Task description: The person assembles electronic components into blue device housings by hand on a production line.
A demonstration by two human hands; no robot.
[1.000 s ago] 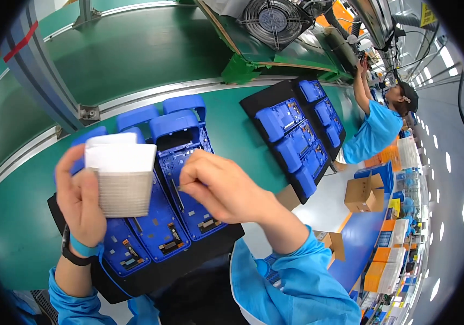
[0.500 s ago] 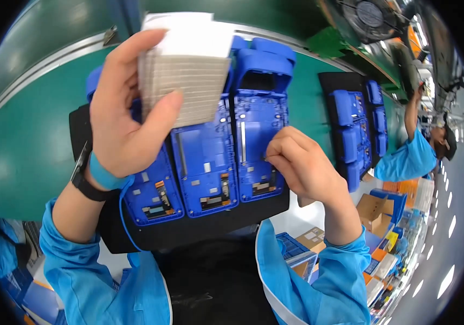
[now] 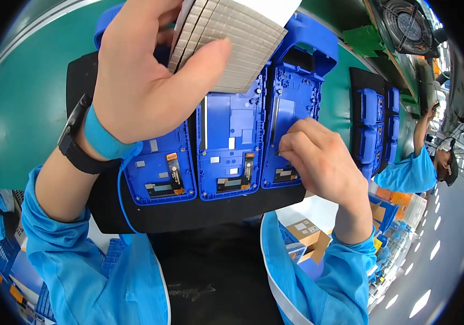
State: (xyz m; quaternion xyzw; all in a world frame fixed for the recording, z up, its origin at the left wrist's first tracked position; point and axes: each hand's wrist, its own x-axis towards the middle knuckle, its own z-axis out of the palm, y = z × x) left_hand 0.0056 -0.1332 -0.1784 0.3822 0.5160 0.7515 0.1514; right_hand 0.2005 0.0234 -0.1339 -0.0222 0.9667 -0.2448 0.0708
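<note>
My left hand [image 3: 150, 86] grips a stack of sheets [image 3: 245, 46], white along one end and covered with grey-beige strips, the thumb lying over the front. Beneath it, blue plastic housings stand in a row: a left housing [image 3: 159, 160], a middle housing [image 3: 222, 154] and a right housing [image 3: 292, 114]. Each has small light grey pads and a dark flex cable with orange ends near its lower end, partly covered on the right one. Over that right housing my right hand [image 3: 327, 157] is pinched, a tiny dark thing at its fingertips, too small to name.
The housings rest on a black mat [image 3: 199, 222] on a green bench [image 3: 26, 124]. More blue housings [image 3: 372, 130] lie on a dark mat to the right, below a fan [image 3: 405, 24]. Another person [image 3: 411, 168] works at far right. An open cardboard box [image 3: 308, 233] sits below the bench edge.
The view has shifted, so the housings appear farther right. My left hand and the sheets look larger and tilted, with the top out of frame. My right hand stays pinched over the right housing.
</note>
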